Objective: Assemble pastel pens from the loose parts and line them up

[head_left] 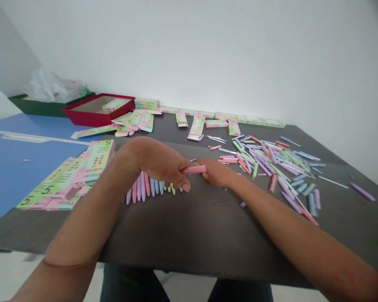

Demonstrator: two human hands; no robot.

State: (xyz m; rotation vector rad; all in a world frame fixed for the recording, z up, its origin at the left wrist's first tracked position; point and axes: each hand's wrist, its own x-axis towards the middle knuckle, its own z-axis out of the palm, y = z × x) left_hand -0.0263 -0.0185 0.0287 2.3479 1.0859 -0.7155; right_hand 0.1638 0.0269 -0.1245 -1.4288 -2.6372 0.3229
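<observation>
The left hand [159, 161] pinches a pink piece [193, 169] between thumb and fingers, above the middle of the table [189, 235]. The right hand [216, 173] is curled at the piece's right end; whether it grips it, I cannot tell. Under the left hand, a row of pens [143, 188] points towards the table's front edge. Loose parts [272, 160] lie scattered towards the right edge, cartons [196, 127] near the back edge.
</observation>
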